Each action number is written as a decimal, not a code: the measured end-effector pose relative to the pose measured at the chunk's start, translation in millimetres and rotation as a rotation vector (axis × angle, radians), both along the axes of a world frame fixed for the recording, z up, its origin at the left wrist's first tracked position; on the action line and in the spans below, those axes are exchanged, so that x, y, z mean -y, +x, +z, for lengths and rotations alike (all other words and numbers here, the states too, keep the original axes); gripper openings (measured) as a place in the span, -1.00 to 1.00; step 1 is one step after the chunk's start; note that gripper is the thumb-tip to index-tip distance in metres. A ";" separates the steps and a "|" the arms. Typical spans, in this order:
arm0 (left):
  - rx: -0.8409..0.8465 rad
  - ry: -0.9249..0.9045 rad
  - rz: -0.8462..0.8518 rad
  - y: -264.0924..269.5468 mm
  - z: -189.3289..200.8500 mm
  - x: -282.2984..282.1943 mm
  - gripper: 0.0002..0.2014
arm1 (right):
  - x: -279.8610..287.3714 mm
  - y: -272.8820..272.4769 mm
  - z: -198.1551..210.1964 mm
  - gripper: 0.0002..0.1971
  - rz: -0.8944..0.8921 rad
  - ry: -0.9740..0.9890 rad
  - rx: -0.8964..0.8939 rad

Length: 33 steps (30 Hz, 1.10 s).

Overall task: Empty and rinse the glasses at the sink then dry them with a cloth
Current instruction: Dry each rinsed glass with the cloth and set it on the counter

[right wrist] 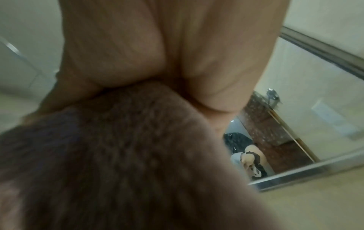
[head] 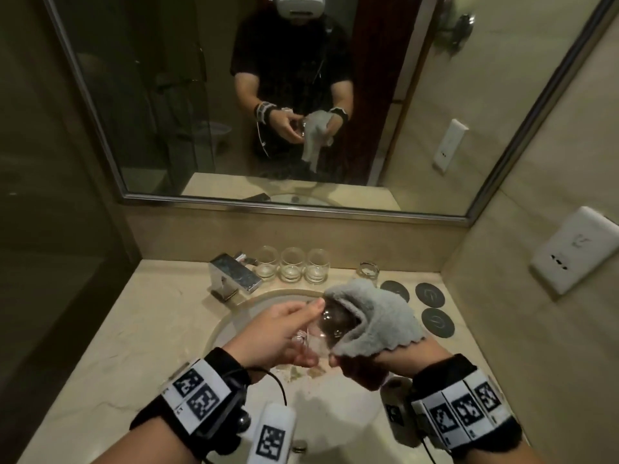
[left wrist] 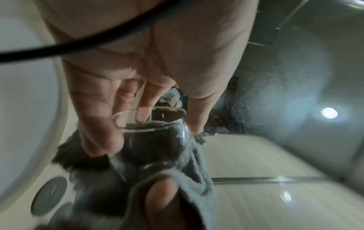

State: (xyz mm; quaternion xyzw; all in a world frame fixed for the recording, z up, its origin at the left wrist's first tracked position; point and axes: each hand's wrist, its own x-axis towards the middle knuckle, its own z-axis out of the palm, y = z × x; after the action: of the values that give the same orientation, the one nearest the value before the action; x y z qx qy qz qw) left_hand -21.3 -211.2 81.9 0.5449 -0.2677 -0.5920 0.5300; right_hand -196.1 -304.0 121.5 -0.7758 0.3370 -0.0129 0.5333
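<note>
Over the sink [head: 234,326], a clear glass [head: 330,324] lies on its side between my hands. My left hand [head: 294,329] grips its rim end, thumb on top and fingers underneath. In the left wrist view those fingers [left wrist: 98,124] curl round the rim of the glass [left wrist: 157,144]. A grey cloth [head: 378,316] is wrapped over the glass's base end, and my right hand [head: 368,366] grips the glass through it. The right hand's thumb [left wrist: 161,200] presses on the cloth [left wrist: 199,175]. The right wrist view is filled by my palm [right wrist: 157,54] and the cloth [right wrist: 118,155].
Three glasses [head: 293,266] stand in a row at the back beside the chrome faucet [head: 234,276]. A smaller glass [head: 368,271] stands to their right, next to three dark round coasters [head: 430,294]. A wall socket [head: 576,249] is on the right wall, below the mirror [head: 435,145].
</note>
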 end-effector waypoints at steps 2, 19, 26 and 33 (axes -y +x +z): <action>0.323 -0.076 -0.054 1.8 1.8 -1.0 -0.50 | -4.8 3.8 5.4 -0.48 0.042 0.185 0.121; 0.778 -0.364 -0.040 20.5 -15.7 -8.2 -0.49 | -3.0 8.9 -80.8 -0.40 -0.321 0.575 0.403; -0.038 -0.133 0.134 -5.0 -17.6 16.2 -0.47 | 13.1 4.7 -67.6 -0.64 -0.133 0.240 0.166; -0.143 -0.071 0.129 -25.9 -16.1 30.3 -0.50 | 40.7 -3.1 -67.0 -0.65 -0.342 -0.293 0.393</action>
State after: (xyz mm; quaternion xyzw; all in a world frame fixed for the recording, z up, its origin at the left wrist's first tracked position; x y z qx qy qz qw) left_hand -47.2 -241.5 65.8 0.4982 -0.2145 -0.5843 0.6036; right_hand -199.2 -344.7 54.5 -0.7592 0.3476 -0.3008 0.4608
